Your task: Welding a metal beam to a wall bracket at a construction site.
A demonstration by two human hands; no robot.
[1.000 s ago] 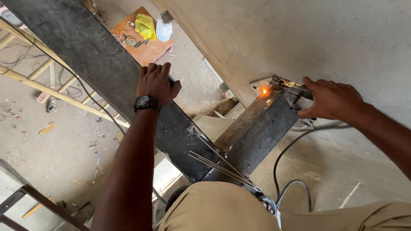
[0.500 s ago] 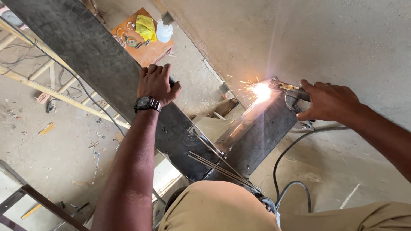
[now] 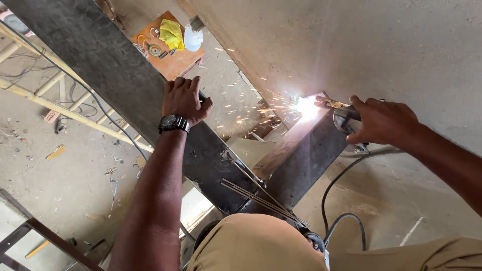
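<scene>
Welding a steel beam end against a concrete wall

The right hand [image 3: 384, 120] is closed around an electrode holder [image 3: 337, 106], its tip at a bright arc [image 3: 306, 106] on the far end of the short dark beam [image 3: 301, 160] — sparks scatter leftward. The left hand [image 3: 185, 100], watch on the wrist, grips the edge of the long steel plate [image 3: 105, 65]. Loose welding rods [image 3: 261, 198] lie across the plate near the person's lap — a black cable [image 3: 336, 185] trails below the holder
</scene>
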